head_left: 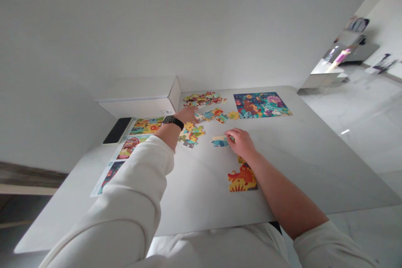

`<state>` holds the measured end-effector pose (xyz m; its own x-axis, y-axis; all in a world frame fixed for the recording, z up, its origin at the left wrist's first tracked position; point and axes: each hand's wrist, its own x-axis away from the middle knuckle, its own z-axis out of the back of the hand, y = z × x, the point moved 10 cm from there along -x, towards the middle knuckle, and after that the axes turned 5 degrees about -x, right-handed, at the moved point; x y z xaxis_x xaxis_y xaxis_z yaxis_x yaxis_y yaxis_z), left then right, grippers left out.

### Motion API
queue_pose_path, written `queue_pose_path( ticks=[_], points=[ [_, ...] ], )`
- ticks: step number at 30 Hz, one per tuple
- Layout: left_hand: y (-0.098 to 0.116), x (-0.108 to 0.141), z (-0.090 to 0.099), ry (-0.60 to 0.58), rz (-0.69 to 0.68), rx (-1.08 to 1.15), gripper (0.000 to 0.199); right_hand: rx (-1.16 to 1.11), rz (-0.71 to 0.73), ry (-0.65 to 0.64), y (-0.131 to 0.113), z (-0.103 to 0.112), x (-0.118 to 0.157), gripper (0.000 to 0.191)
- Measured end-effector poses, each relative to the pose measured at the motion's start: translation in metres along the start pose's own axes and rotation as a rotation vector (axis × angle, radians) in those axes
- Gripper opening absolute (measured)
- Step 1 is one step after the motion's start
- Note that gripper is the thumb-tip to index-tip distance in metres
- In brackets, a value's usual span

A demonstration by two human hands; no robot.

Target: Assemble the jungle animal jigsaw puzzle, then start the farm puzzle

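Note:
My left hand (pixel 187 114), with a black watch on its wrist, reaches to the far middle of the table. Its fingers bend around a small pale-blue puzzle piece (pixel 198 116). Closer to me, my right hand (pixel 241 142) has its fingers closed at the right end of joined blue-and-cream puzzle pieces (pixel 220 141), partly hiding them. Below that hand lies a joined orange and yellow puzzle section (pixel 242 179), partly covered by my forearm. Loose pieces (pixel 191 135) lie just below my left hand, and more (pixel 216 114) are to its right.
A heap of puzzle pieces (pixel 204 99) lies near the wall. An assembled dark-blue puzzle (pixel 262 105) is at the back right. On the left are a white box (pixel 138 106), a black phone (pixel 117 130) and a printed picture sheet (pixel 128 148). The white table (pixel 194 201) ends at my lap.

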<state>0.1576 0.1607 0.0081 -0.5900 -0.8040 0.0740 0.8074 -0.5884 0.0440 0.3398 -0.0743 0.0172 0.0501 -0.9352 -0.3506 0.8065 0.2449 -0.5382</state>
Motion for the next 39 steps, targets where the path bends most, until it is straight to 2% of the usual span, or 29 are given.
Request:
queue_pose_path(
  ticks=[2,7,9,12,14,16,19,21,23,26,28,31,35,39],
  points=[
    [-0.003,0.001,0.002,0.001,0.024,0.022,0.072,0.0,-0.004,0.003,0.0,0.001,0.0,0.022],
    [0.0,0.017,0.027,0.151,0.01,0.168,0.037,-0.003,0.0,0.014,0.001,0.003,0.0,0.022],
    [-0.001,0.033,0.04,0.191,0.021,0.24,0.03,-0.009,0.001,0.009,0.001,0.003,0.0,0.021],
    [0.0,0.073,0.062,0.304,0.06,0.526,0.027,-0.056,-0.006,0.021,0.002,0.005,0.0,0.022],
    [0.013,0.102,0.064,0.309,0.055,0.752,0.031,-0.149,-0.021,0.037,0.001,0.008,0.0,0.023],
    [0.036,0.129,0.062,0.339,0.011,0.965,0.038,-0.312,-0.06,0.027,-0.001,0.009,0.001,0.022],
    [0.073,0.157,0.046,0.39,-0.042,1.219,0.045,-0.643,-0.164,-0.085,-0.007,-0.003,0.003,0.029],
    [0.093,0.166,0.033,0.449,-0.077,1.291,0.044,-0.829,-0.249,-0.17,-0.013,-0.015,0.006,0.04],
    [0.105,0.171,0.021,0.521,-0.096,1.288,0.041,-0.929,-0.317,-0.205,-0.017,-0.024,0.008,0.046],
    [0.112,0.174,0.01,0.565,-0.15,1.252,0.038,-0.935,-0.357,-0.178,-0.016,-0.029,0.008,0.045],
    [0.114,0.179,0.012,0.587,-0.216,1.166,0.04,-0.901,-0.356,-0.143,-0.012,-0.029,0.007,0.044],
    [0.119,0.193,0.023,0.64,-0.301,0.903,0.049,-0.845,-0.338,-0.109,-0.007,-0.025,0.007,0.042],
    [0.134,0.201,0.025,0.632,-0.375,0.604,0.055,-0.782,-0.319,-0.097,0.0,-0.023,0.008,0.037],
    [0.14,0.197,0.016,0.575,-0.342,0.509,0.053,-0.733,-0.281,-0.11,0.002,-0.025,0.007,0.032]
  ],
)
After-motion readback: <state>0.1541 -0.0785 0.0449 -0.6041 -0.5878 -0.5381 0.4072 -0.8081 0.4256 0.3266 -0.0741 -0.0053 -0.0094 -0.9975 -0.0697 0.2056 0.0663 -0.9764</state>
